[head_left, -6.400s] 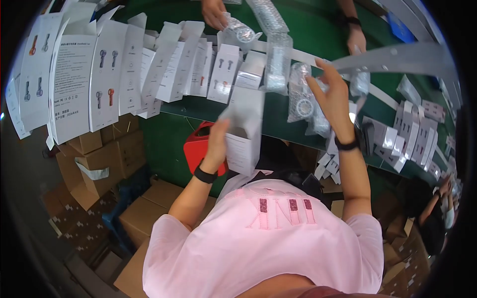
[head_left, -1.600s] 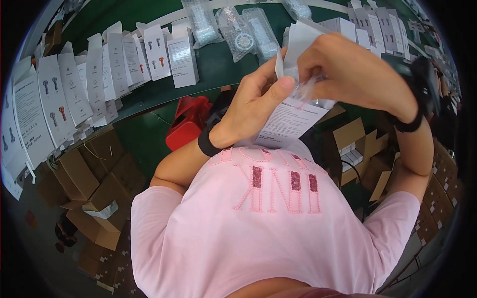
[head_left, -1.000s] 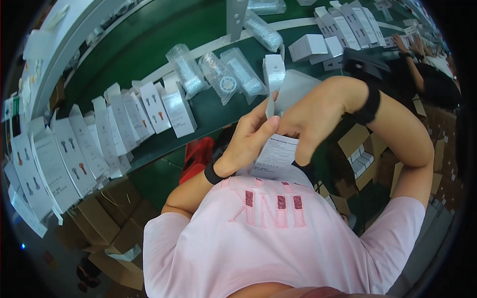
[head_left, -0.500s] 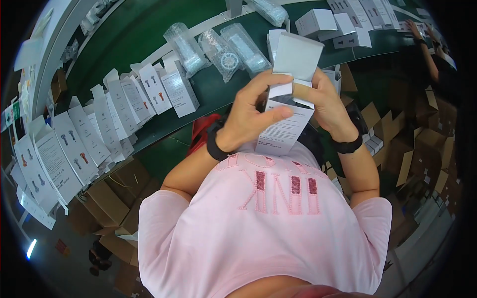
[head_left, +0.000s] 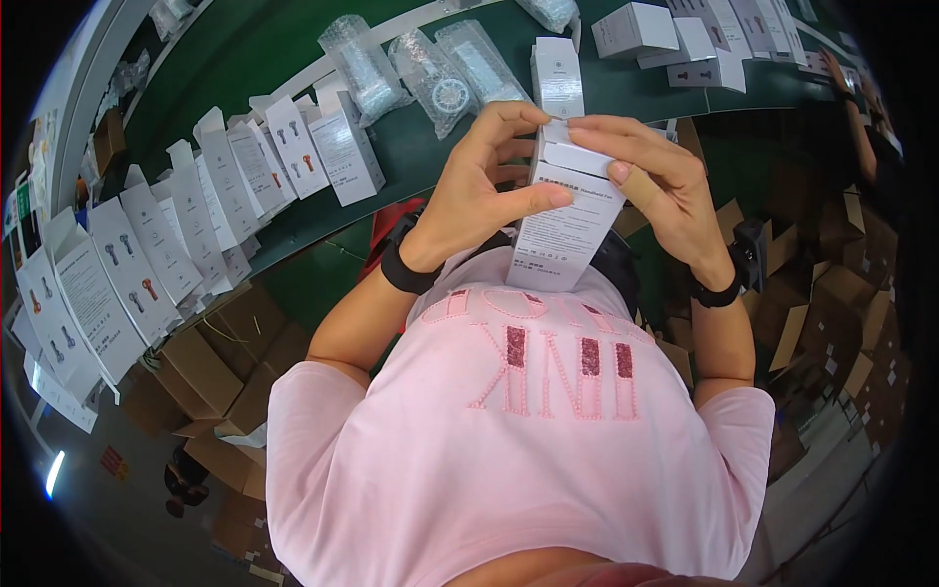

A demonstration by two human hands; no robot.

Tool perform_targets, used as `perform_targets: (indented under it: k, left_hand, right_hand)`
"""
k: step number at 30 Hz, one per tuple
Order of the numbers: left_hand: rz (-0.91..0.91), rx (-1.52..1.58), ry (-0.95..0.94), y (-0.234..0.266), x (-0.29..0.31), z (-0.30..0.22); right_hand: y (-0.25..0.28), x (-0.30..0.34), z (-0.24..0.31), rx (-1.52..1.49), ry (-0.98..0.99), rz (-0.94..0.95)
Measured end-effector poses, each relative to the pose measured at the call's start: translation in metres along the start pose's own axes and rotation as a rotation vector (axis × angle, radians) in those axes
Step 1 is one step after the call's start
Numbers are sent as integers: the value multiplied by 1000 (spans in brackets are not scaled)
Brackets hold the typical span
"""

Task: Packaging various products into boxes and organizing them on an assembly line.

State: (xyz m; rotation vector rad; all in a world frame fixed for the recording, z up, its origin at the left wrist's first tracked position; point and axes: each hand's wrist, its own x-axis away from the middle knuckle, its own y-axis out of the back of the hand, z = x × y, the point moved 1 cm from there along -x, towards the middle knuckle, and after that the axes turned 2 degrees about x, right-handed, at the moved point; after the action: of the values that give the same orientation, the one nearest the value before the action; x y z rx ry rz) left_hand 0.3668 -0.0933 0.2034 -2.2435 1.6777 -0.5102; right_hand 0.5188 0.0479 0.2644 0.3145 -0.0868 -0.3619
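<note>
A white printed carton (head_left: 572, 230) stands tilted in front of my chest, its top flap folded down over the opening. My left hand (head_left: 479, 186) is curled round its left side, with the thumb lying on the printed front. The fingers of my right hand (head_left: 657, 176) press on the top near the flap's edge, and that thumb rests at the upper right corner. What lies inside the carton is hidden. Just beyond my fingertips, another white carton (head_left: 558, 78) stands on the green worktop (head_left: 421, 161).
Several white cartons (head_left: 176, 249) with raised flaps line the worktop at left. Bubble-wrapped packages (head_left: 442, 90) lie beyond my hands. More white cartons (head_left: 636, 31) sit at far right, near another person's hand (head_left: 838, 73). Brown cardboard boxes (head_left: 201, 377) stand below on both sides.
The carton's raised flap has been folded down over its opening. My right hand has shifted from the opening to the top and upper right corner; my left hand still holds the side.
</note>
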Motion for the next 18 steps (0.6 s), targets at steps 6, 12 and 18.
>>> perform_targets:
  k: [6,12,18]
  left_hand:
    - [67,28,72,-11,-8,-5]
    - [153,-39,-67,-32,-27,9]
    - [126,-294,-89,-68,-77,34]
  right_hand:
    - [13,9,14,212,43,177]
    - [23,30,10,129,-279,-178]
    - [96,91,-24,449,-486,-317]
